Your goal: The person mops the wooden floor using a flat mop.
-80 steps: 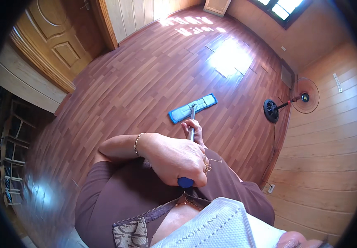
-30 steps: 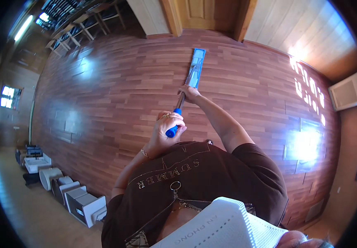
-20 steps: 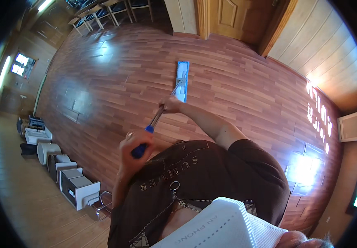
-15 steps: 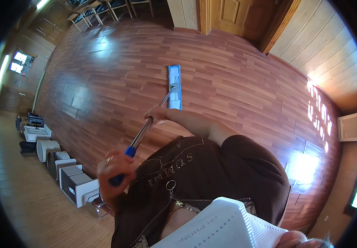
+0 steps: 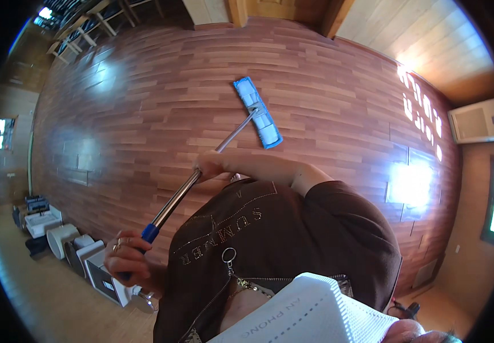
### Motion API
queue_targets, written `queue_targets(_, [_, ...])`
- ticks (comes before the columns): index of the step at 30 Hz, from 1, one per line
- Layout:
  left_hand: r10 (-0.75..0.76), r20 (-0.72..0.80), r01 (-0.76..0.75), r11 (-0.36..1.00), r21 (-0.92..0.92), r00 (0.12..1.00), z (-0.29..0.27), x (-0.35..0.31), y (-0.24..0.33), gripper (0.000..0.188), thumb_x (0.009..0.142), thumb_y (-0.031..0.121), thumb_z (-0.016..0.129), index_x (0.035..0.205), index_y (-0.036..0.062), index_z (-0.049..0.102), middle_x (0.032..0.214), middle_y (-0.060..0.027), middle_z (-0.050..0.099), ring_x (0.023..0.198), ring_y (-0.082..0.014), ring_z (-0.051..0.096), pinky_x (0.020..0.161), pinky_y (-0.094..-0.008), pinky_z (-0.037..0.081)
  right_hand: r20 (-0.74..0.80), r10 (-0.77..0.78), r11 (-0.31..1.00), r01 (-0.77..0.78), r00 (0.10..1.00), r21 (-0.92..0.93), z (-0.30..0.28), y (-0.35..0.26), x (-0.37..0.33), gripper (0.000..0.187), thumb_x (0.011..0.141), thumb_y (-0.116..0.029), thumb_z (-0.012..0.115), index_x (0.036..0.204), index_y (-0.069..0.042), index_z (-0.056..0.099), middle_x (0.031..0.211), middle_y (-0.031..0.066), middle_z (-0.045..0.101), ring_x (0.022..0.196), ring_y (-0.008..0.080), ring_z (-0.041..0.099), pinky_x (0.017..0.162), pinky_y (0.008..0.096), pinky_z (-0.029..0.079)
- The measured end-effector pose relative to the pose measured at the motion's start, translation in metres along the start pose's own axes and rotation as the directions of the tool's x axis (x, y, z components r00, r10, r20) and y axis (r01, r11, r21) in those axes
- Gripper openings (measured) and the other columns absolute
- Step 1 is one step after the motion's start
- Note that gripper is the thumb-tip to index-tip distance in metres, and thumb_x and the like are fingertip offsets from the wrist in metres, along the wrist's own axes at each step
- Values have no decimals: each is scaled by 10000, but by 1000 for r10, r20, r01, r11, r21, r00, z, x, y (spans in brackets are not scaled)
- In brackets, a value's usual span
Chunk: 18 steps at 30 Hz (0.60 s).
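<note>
Head cam: left hand (image 5: 124, 255) curled round the blue grip (image 5: 150, 232), near left; right hand (image 5: 211, 164) wrapped on the metal pole (image 5: 176, 200). Mop head (image 5: 264, 121) sits farther out on the floor (image 5: 327, 108). Looks mid-wipe; next push probably wants both hands steering.

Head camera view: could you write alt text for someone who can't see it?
A flat rectangular blue mop rests on a reddish-brown plank floor; a person in a brown top has their left grip on its blue handle end, right grip on its silvery metal pole.
</note>
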State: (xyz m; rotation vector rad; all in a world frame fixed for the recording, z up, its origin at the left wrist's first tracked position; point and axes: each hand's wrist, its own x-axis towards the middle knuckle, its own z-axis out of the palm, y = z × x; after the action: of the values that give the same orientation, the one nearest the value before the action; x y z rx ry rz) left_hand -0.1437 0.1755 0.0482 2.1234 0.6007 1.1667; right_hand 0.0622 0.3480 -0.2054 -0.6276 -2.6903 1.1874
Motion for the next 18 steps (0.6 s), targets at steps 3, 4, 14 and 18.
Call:
queue_targets(3, [30,-82,-43,984,-173,996,35,33,-41,194,649,194,768,689,112,598,563,-22,575,570,-229,620,712,-428,457,-79,188,972,-197,979,-127,-12,41,-41,342,732,-461,632,739,-127,701,736,150,659,701,369,640,630,481,509])
queue_targets(4, [24,-108,-49,970,-238,994,52,45,-54,202,663,206,764,667,109,587,543,-21,557,543,-220,603,718,-432,451,-144,229,965,-243,963,-94,-11,62,-58,326,734,-448,627,751,-132,701,741,148,661,709,371,642,637,480,516])
queue_targets(14, [-13,375,249,768,-590,927,199,148,-143,175,640,24,683,784,108,630,699,-13,628,839,-227,596,1014,-449,317,-479,500,843,-532,722,79,-41,185,-282,169,657,-294,656,740,-146,648,750,140,657,744,362,636,661,466,516])
queue_targets(18, [0,484,285,808,-515,875,257,178,-150,225,683,-12,744,818,111,613,788,-25,617,922,-244,605,1037,-466,314,-610,525,767,-641,594,36,-31,202,-364,161,651,-267,656,680,-118,603,689,142,626,715,369,627,639,464,507])
